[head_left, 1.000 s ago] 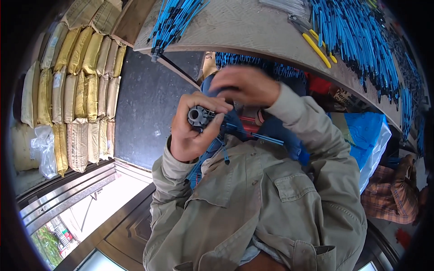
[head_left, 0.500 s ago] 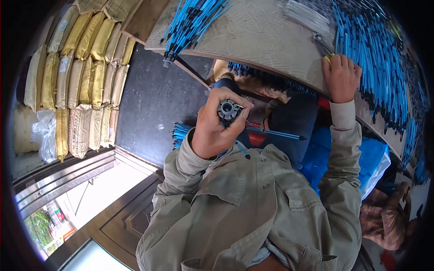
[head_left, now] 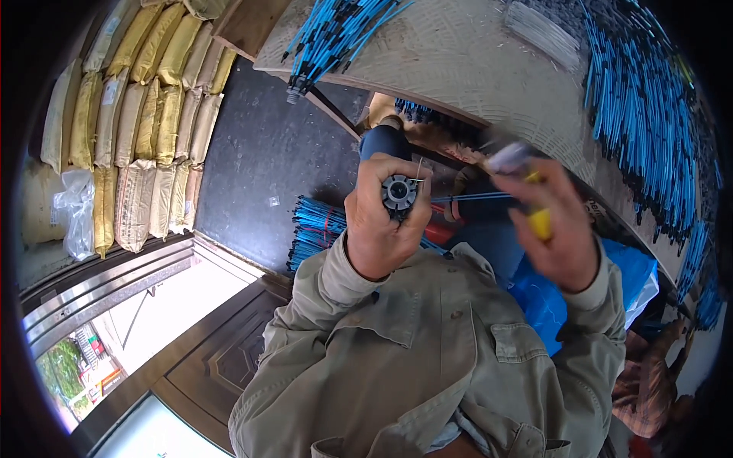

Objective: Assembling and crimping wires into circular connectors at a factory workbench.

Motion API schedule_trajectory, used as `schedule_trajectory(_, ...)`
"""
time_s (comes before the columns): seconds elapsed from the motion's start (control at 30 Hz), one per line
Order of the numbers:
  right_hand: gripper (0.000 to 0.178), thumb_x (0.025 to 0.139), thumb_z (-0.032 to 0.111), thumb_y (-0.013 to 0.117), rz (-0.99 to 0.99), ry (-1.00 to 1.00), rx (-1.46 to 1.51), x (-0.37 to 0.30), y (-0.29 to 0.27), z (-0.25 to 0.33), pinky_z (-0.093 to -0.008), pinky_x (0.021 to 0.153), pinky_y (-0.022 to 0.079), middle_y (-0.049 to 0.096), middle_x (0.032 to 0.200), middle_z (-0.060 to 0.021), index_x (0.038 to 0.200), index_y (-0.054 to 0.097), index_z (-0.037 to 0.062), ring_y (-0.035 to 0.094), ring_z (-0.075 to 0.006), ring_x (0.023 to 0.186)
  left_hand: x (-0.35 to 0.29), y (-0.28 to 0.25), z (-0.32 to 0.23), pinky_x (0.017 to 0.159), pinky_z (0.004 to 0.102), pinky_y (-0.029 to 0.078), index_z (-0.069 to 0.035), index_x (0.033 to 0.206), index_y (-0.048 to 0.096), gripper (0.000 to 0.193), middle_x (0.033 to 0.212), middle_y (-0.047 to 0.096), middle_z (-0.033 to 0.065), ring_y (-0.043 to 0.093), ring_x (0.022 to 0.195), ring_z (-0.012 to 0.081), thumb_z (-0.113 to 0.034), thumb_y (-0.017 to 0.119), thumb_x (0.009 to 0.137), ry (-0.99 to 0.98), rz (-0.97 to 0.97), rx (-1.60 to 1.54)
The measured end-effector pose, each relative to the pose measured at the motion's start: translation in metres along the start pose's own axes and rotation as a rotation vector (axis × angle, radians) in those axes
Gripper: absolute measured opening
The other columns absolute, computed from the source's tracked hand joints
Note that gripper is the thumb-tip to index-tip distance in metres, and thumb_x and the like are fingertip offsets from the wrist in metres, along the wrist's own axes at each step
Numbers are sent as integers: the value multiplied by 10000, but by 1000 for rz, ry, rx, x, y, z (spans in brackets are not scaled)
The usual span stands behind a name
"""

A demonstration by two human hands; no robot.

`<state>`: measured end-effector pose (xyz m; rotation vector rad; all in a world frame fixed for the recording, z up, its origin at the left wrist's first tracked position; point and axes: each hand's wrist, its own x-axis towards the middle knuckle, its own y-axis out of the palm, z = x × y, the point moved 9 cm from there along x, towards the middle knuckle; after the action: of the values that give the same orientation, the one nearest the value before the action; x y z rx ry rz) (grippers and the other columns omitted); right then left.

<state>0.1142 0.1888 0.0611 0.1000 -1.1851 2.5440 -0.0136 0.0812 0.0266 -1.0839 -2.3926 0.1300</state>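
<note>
My left hand (head_left: pixel 376 240) is wrapped round a dark grey, round slotted part (head_left: pixel 399 192), its open end facing up at me. A thin metal wire (head_left: pixel 419 169) sticks out between thumb and fingertips at the rim of that part. Thin blue rods with black tips (head_left: pixel 485 196) stretch away to the right behind my hands. My right hand (head_left: pixel 565 240), smeared by motion, grips pliers with yellow handles (head_left: pixel 539 223) and holds them in the air right of the slotted part. The jaws of the pliers are too blurred to read.
A worktable (head_left: pixel 450 72) crosses the top, bearing a bunch of blue rods (head_left: pixel 343 34), a heap of them (head_left: pixel 645 114) and clear thin sticks (head_left: pixel 544 34). Another bundle (head_left: pixel 311 233) lies below left. Stacked sacks (head_left: pixel 137 114) stand left; a co-worker's plaid sleeve (head_left: pixel 649 382) shows right.
My right hand has left the table's edge with the pliers and swung left and nearer to me. My left hand has shifted slightly right, still around the slotted part.
</note>
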Motion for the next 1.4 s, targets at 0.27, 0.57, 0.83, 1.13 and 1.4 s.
schedule_trajectory(0.27,193,817,7,529,-90,-125,-700,5,7,32,-517,984,317,470,1182,-108,1005,562,-22,496,-278,1056,-5,0,-13,613,291,465,-20,951,459,349,801,557,127,583,663,246,83,607,652,131,-6,36)
schedule_trajectory(0.57,209,805,33,564,-46,-163,-800,5,16,45,-482,937,366,484,1147,-118,1005,556,-28,515,-275,1005,-12,-9,-8,680,269,430,-5,954,457,278,860,564,119,548,745,174,28,628,736,96,6,29)
schedule_trajectory(0.83,154,789,86,603,-309,-55,-649,-19,49,18,-382,725,423,524,1076,-112,931,587,31,541,-252,915,-3,-4,-1,684,265,431,-6,947,444,259,867,564,114,552,745,168,73,569,734,95,30,-79)
schedule_trajectory(1.13,176,793,211,666,-782,-637,-1113,14,9,36,-365,990,280,459,1125,60,956,620,163,494,-88,1023,3,-1,0,583,296,427,-14,941,453,321,762,515,129,539,637,250,82,569,657,69,169,-135)
schedule_trajectory(1.4,299,706,113,749,-766,-481,-934,13,25,25,-380,908,353,510,1040,-12,937,560,94,526,-140,932,-2,-11,6,663,265,421,-6,963,437,313,834,543,113,536,722,183,88,566,693,30,142,-119)
